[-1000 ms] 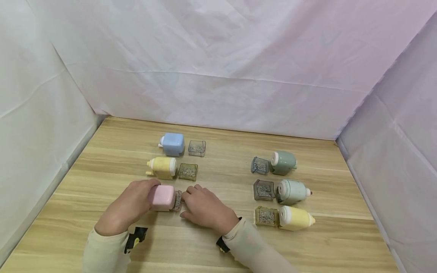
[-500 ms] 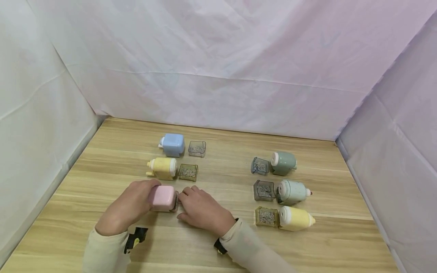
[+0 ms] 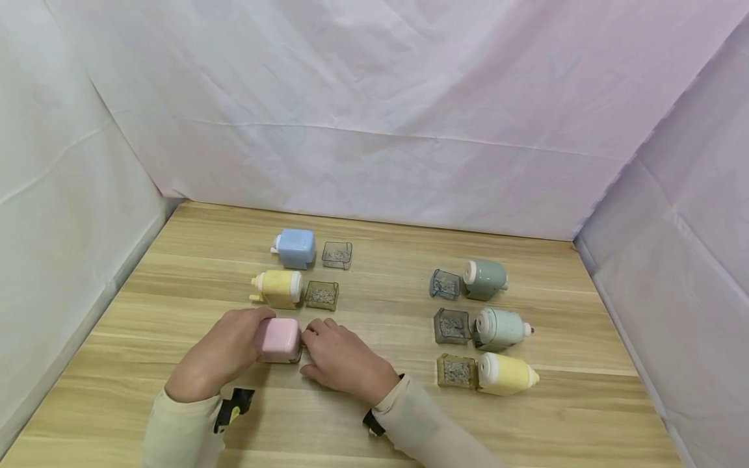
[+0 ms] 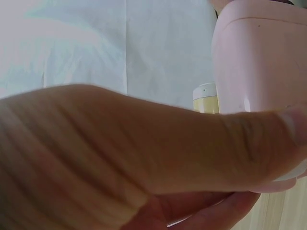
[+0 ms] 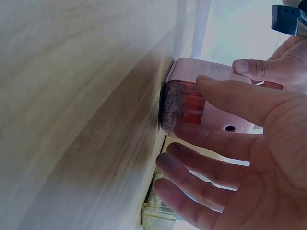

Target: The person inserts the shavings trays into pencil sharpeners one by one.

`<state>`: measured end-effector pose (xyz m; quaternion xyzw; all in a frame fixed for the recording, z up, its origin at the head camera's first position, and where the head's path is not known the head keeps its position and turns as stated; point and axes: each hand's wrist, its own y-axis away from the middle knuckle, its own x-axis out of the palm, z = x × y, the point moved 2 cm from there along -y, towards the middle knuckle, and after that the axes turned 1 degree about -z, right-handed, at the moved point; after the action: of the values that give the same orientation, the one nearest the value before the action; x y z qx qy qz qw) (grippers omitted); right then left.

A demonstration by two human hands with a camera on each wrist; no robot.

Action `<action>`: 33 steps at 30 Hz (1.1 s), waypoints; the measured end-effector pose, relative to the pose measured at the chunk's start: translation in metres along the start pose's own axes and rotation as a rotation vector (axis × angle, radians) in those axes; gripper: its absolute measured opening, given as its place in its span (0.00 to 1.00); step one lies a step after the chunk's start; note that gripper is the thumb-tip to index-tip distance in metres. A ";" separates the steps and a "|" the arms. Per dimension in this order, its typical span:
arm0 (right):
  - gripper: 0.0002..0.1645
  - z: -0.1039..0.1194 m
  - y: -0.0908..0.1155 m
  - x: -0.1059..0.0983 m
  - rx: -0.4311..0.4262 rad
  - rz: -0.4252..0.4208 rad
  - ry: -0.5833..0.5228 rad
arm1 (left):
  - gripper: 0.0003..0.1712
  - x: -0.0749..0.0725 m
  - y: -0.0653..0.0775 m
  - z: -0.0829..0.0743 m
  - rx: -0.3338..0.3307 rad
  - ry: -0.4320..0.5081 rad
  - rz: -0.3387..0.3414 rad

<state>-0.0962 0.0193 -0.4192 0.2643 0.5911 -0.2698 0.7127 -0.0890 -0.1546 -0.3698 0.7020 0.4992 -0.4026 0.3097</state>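
My left hand [image 3: 225, 351] grips the body of a pink pencil sharpener [image 3: 278, 339] that stands on the table. In the left wrist view, the thumb [image 4: 206, 148] lies across its side. At the sharpener's right face, my right hand [image 3: 345, 361] pinches the see-through shavings drawer [image 5: 173, 106] between thumb and index finger; the other fingers are spread. Grey shavings fill part of this drawer, which sits almost flush in the body. Above the fingers, a small dark pencil hole [image 5: 230, 128] shows in the pink face.
Behind the hands stand a yellow sharpener [image 3: 279, 288] and a blue sharpener [image 3: 296, 247], their drawers [image 3: 322, 296] pulled out beside them. To the right are a dark green sharpener [image 3: 487, 279], a pale green one [image 3: 502, 328] and another yellow one [image 3: 506, 374], drawers also out.
My right hand has moved left, and the drawer has slid into the pink sharpener until the body hides it in the head view. The left hand has stayed in place.
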 end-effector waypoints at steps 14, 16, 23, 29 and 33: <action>0.30 -0.008 0.005 0.002 -0.032 0.017 -0.034 | 0.26 0.000 0.001 0.004 -0.014 0.026 0.001; 0.29 -0.010 0.006 0.000 -0.050 0.025 -0.039 | 0.26 0.000 0.001 0.005 -0.019 0.028 0.013; 0.25 -0.017 0.004 -0.015 -0.095 0.029 -0.034 | 0.32 -0.006 0.003 0.013 -0.016 0.049 0.076; 0.24 -0.027 0.000 -0.038 -0.062 0.001 -0.067 | 0.32 -0.021 0.002 0.017 -0.019 0.046 0.093; 0.24 -0.035 -0.004 -0.052 -0.029 -0.026 -0.067 | 0.24 -0.031 -0.003 0.013 0.012 0.026 0.038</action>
<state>-0.1315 0.0447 -0.3739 0.2369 0.5741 -0.2792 0.7323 -0.1004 -0.1787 -0.3494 0.7184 0.4871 -0.3905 0.3067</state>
